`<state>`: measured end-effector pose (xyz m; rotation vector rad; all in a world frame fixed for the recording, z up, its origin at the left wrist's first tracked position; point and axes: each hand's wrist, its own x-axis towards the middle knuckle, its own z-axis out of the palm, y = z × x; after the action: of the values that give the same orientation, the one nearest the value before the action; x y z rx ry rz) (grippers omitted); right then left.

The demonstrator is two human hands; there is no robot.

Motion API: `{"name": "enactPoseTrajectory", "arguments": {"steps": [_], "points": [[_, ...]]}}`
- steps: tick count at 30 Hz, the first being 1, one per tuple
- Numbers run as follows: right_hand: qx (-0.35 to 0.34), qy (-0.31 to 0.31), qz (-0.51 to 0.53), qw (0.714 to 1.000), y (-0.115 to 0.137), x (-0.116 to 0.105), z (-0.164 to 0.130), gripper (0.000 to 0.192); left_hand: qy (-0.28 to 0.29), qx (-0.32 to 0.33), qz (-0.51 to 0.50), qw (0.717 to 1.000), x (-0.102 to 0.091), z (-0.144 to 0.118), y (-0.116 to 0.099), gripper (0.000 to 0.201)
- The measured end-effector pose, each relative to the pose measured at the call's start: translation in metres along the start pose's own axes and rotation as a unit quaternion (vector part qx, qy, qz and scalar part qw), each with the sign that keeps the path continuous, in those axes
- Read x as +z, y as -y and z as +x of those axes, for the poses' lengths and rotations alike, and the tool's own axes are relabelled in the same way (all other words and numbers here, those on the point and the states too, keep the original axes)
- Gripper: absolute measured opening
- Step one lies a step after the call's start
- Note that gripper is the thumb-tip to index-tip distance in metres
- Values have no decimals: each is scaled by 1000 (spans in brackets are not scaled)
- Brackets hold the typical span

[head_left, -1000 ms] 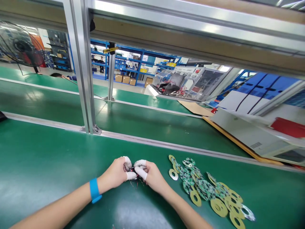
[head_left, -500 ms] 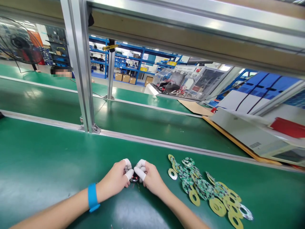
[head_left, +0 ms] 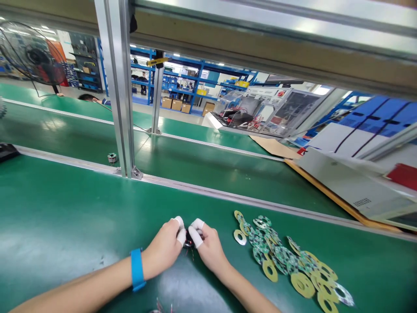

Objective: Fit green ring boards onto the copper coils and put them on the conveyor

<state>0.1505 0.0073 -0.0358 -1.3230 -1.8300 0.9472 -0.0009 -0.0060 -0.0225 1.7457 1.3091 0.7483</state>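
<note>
My left hand (head_left: 164,248) and my right hand (head_left: 208,248) meet over the green mat, both pinching one small dark part with thin red wires (head_left: 189,244) between white-capped fingertips. The part is mostly hidden by the fingers. A blue band (head_left: 137,269) sits on my left wrist. Just right of my right hand lies a spread of several ring-shaped circuit boards (head_left: 280,256), green and yellow, overlapping in a line toward the lower right.
An aluminium post (head_left: 119,87) stands on the rail (head_left: 228,198) behind the mat. A small round metal part (head_left: 112,157) rests on the belt beyond. White equipment (head_left: 345,178) lies far right, a fan (head_left: 35,56) far left. Another person's head (head_left: 86,98) shows beyond.
The view has shifted slightly, so hands and boards sit a bit further right. My fingers stay pinched on the small part, pressed closer together than a second ago.
</note>
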Motion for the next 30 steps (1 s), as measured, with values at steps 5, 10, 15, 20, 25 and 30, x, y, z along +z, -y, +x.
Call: {"name": "enactPoseTrajectory", "arguments": {"steps": [5, 10, 15, 20, 25, 30], "points": [[-3, 5, -17, 1000, 3, -1, 2, 30, 8, 4, -15, 1000, -4, 4, -1, 15], [42, 63, -117, 990, 8, -51, 16, 35, 11, -12, 5, 1000, -23, 11, -9, 23], [65, 82, -291, 951, 17, -125, 16, 18, 102, 57, -14, 993, -25, 13, -3, 56], [113, 119, -447, 879, 14, -137, 8, 38, 65, 80, 71, 992, -16, 12, -1, 31], [121, 125, -514, 840, 10, -126, 11, 20, 11, 59, 162, 985, -20, 10, -4, 35], [68, 92, -496, 861, 23, -119, 15, 10, -38, 60, 51, 996, -35, 17, -6, 33]]}}
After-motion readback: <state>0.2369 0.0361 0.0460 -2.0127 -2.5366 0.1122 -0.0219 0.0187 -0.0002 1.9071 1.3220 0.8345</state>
